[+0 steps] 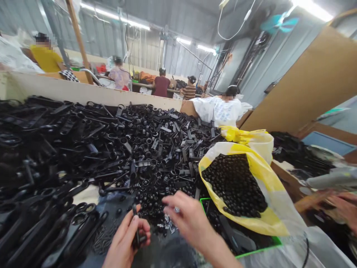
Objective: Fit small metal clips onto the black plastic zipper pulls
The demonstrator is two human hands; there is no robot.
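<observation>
A: What's the desk [163, 248] like?

B: Dark on top, and heaped with loose black pieces [97, 149]. The heap runs back to a pale board [111, 93] along the far side.

A: And the room?

B: Ribbed metal walls, a tube light [134, 23] overhead, a teal fan [280, 24] high on the right. Past the pale board there are people, one in a yellow top [46, 57], another in dark red [161, 85]. A person in white [219, 109] is closer, behind the right end of the heap.

A: How are the hands held?

B: The left hand [125, 236] is low at the near side, thumb and fingers wrapped around a small black part [138, 241], its thin end pointing up. The right hand [192, 216] reaches in from the right, fingers loosely bent above some silver pins [169, 225], near a cluster of round black beads [147, 201].

A: Does the right one have hold of anything?

B: I can't tell; its fingertips are blurred.

A: Where is there space?

B: Between the hands, a strip of bare desk. Long black handles [25, 227] crowd the left. On the right, a yellow-and-white bag [272, 193] of beads sits over a green-rimmed box [258, 250], close beside the right hand.
</observation>
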